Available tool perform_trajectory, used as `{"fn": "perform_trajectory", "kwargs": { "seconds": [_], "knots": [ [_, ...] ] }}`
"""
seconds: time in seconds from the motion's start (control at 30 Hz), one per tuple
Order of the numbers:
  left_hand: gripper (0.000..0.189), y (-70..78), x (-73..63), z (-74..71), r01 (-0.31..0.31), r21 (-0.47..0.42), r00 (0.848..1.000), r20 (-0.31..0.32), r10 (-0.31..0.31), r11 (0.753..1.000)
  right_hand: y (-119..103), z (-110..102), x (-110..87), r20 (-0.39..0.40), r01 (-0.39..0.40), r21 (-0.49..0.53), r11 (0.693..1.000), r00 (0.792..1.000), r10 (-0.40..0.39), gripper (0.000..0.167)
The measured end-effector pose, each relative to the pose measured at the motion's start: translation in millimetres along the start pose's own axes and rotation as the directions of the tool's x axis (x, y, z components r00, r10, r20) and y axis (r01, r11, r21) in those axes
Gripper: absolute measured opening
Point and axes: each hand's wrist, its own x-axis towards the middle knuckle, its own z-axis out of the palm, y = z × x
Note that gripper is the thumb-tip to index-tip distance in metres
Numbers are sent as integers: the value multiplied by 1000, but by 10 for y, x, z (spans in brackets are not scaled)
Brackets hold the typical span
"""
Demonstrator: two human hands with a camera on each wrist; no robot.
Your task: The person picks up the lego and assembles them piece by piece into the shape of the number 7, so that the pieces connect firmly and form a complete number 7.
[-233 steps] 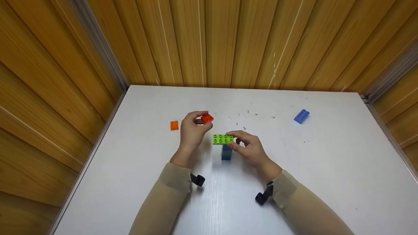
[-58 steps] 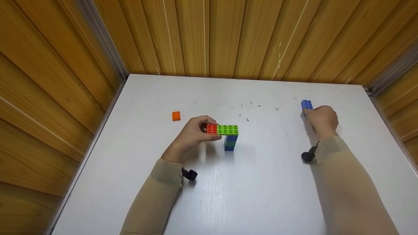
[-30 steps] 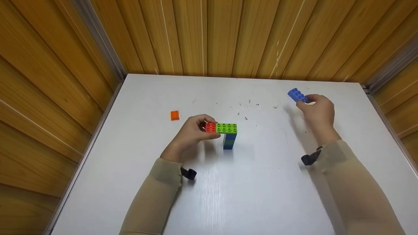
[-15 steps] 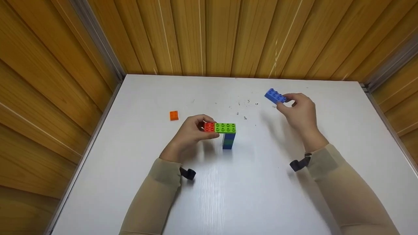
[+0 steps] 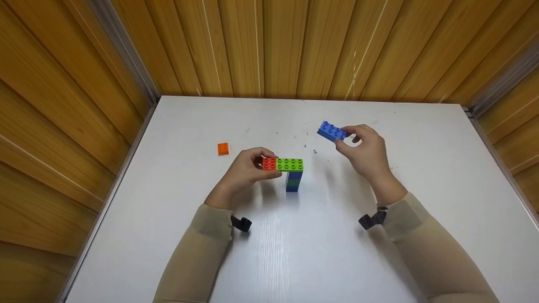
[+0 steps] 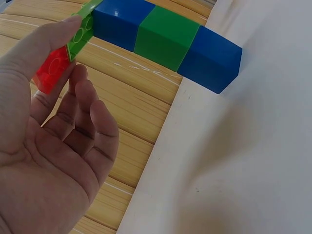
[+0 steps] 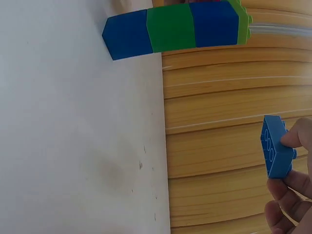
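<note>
Near an orange brick (image 5: 222,149), left grip (image 5: 243,170) pinches a red brick (image 5: 269,163), right grip (image 5: 368,155) a blue brick (image 5: 332,131).

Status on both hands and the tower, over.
Left hand gripping red brick at green plate's left end. Right hand holding light-blue brick, raised. Tower upright under plate's right end. Orange brick off left, out of the way.

There are seven bricks (image 5: 331,131) — two hands (image 5: 242,171) — one table (image 5: 328,261).
</note>
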Motion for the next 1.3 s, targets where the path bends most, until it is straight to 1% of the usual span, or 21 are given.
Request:
{"fn": "perform_trajectory", "kwargs": {
  "seconds": [0.17,0.4,0.5,0.7,0.77,0.9,1.07,1.2,1.3],
  "knots": [
    [36,4,-7,-4,10,20,1000,-16,-10,1000,-110,117,-73,2,59,59,997,998,-59,36],
    [35,20,-21,-2,27,33,999,-25,-27,999,-277,230,-165,23,104,124,987,994,-108,32],
    [35,23,-22,-6,26,37,999,-24,-25,999,-306,263,-183,27,126,130,983,991,-131,33],
    [36,20,-26,0,26,33,999,-18,-26,999,-360,299,-229,53,143,132,981,987,-151,34],
    [36,19,-21,3,19,30,1000,-21,-18,999,-383,313,-247,59,158,133,978,984,-167,35],
    [36,24,-11,8,-21,17,999,-23,21,1000,-432,346,-283,66,204,131,970,975,-214,34],
    [35,23,0,13,-65,27,998,-24,66,997,-498,398,-319,75,260,138,956,960,-272,33],
    [36,22,8,15,-62,24,997,-36,62,998,-532,451,-331,75,289,159,944,950,-303,32],
    [36,29,7,13,-51,25,998,-43,52,998,-560,480,-343,81,295,179,939,946,-313,32]
  ]
}}
